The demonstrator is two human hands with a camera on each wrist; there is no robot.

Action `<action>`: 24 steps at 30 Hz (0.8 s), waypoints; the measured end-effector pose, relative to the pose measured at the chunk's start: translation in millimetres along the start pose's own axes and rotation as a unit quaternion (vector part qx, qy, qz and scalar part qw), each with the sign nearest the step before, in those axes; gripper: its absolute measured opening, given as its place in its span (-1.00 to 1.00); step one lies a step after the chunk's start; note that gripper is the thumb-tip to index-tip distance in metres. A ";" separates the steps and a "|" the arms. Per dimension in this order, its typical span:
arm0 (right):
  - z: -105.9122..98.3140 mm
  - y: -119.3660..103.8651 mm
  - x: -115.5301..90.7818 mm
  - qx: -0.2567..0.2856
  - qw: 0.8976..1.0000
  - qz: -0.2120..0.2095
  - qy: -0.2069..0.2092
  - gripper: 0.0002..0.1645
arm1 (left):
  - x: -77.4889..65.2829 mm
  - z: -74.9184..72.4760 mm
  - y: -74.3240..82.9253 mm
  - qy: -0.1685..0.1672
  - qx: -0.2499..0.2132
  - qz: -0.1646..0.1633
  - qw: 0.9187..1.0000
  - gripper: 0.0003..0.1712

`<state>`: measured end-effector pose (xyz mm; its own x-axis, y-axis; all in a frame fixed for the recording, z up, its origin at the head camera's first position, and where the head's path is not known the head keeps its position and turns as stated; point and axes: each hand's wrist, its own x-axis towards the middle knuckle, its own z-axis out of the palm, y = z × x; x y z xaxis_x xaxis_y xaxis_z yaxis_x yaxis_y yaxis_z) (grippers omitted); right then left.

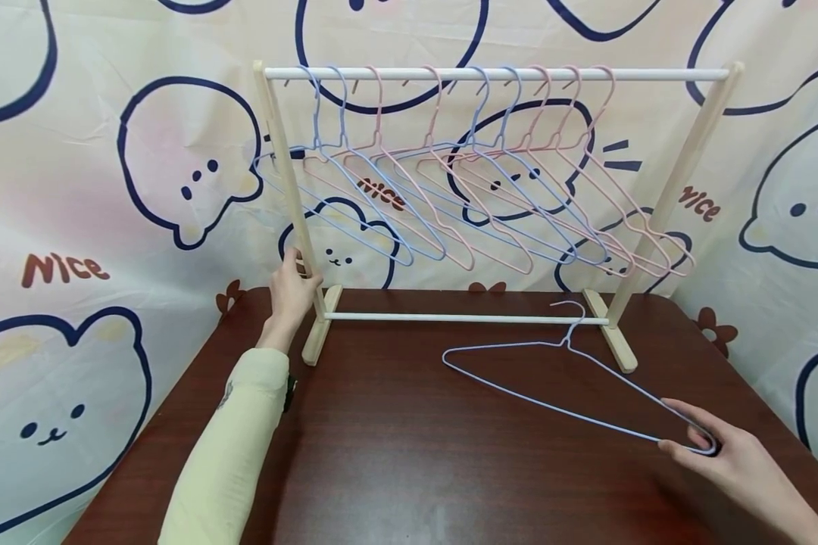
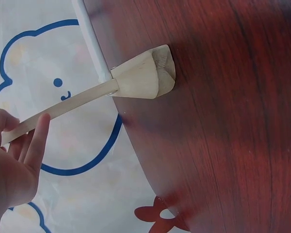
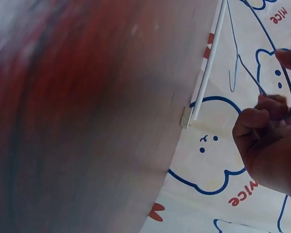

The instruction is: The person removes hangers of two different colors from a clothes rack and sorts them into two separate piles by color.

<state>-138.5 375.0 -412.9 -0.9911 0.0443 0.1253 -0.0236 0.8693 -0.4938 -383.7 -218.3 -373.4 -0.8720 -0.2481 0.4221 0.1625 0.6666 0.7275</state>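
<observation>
My left hand (image 1: 293, 291) grips the left wooden post (image 1: 288, 174) of a clothes rack low down, just above its foot. The left wrist view shows that hand (image 2: 19, 160) with fingers wrapped about the pale post (image 2: 70, 103). At the front right, my right hand (image 1: 729, 454) holds a blue clothes hanger (image 1: 538, 401) by one rounded end, its hook pointing toward the rack. In the right wrist view, curled fingers (image 3: 262, 116) and thumb are around the hanger's wire (image 3: 269, 36). Several pink and blue hangers (image 1: 450, 219) hang from the white top rail (image 1: 654, 74).
The rack stands on a dark brown wooden table (image 1: 409, 454), near its back edge. A white lower bar (image 1: 450, 318) joins its two feet; the right foot (image 1: 613, 341) lies just behind the held hanger. A printed cloth (image 1: 177, 318) with cartoon bears hangs behind and at both sides.
</observation>
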 end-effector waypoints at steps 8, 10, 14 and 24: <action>-3.4 9.2 -0.8 -0.014 0.998 0.022 -0.062 -0.23 | 0.2 -1.0 1.0 -0.002 -0.002 0.004 1.000 -0.61; -3.2 11.4 -0.4 -0.017 0.997 0.028 -0.076 -0.21 | 0.2 -2.2 0.9 -0.002 -0.002 0.003 1.000 -0.61; -1.8 15.4 2.0 -0.015 0.995 0.025 -0.093 -0.19 | 0.4 -4.7 0.4 0.001 -0.001 0.002 1.000 -0.62; 0.4 26.0 12.5 -0.047 0.991 0.027 -0.123 -0.11 | 0.7 -1.0 -1.1 -0.003 -0.008 0.005 1.000 -0.62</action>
<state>-151.6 397.9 -424.6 -0.9928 -0.0201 -0.1180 0.0302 0.9117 -0.4098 -384.1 -219.9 -373.3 -0.8732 -0.2373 0.4256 0.1781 0.6575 0.7321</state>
